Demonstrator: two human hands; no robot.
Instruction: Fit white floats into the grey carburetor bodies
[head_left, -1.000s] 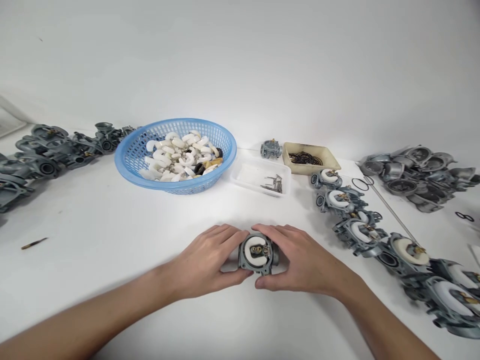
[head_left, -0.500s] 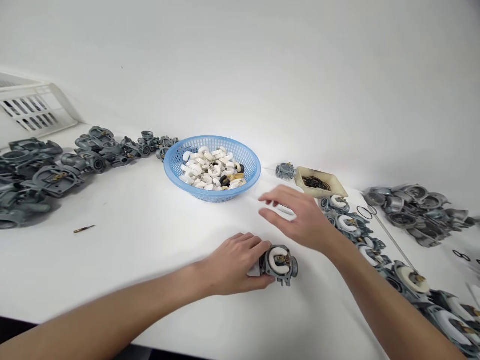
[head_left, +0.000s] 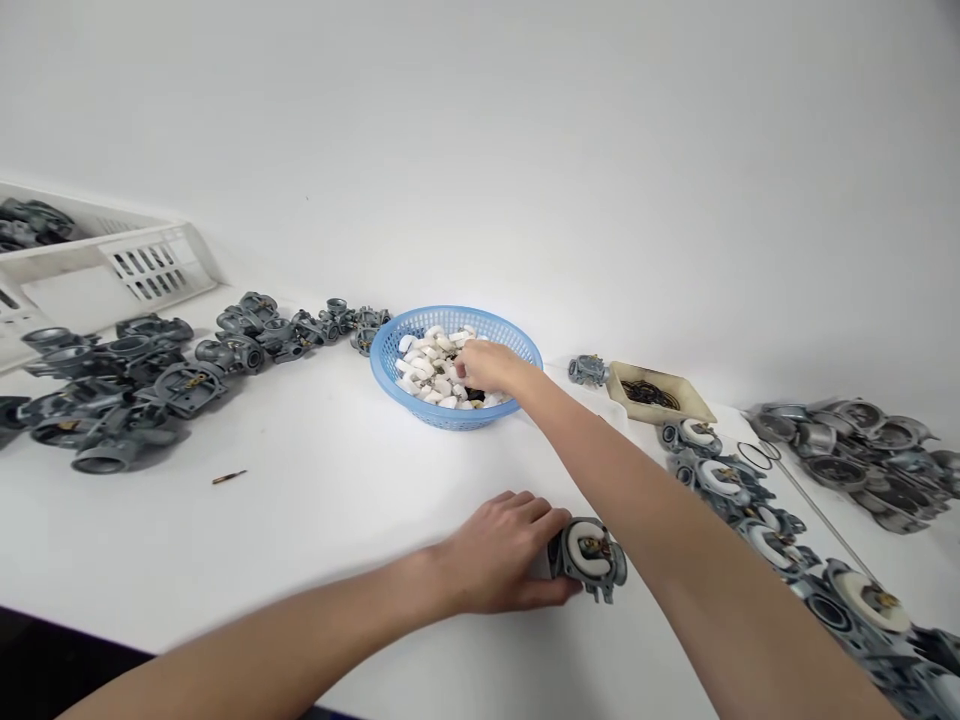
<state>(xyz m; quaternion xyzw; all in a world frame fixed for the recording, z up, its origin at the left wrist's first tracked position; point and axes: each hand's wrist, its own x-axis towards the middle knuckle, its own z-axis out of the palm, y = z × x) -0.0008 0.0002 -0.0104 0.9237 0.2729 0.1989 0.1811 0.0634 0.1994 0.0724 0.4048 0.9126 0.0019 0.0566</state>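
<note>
On the bench (head_left: 315,450), left hand (head_left: 506,552) clasps a carburetor (head_left: 592,555) in front of the blue basket (head_left: 442,416); right hand (head_left: 487,366) inside basket, grip unclear.

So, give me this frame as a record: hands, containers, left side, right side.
left hand: around a metal body with a white C-piece in its open top
right hand: in the blue basket, at the white pieces; grip unclear
tray: holds black rings
left side: grey parts, white crate behind; thin tool lying nearer
right side: row of metal bodies with C-pieces; grey pile beyond
</note>
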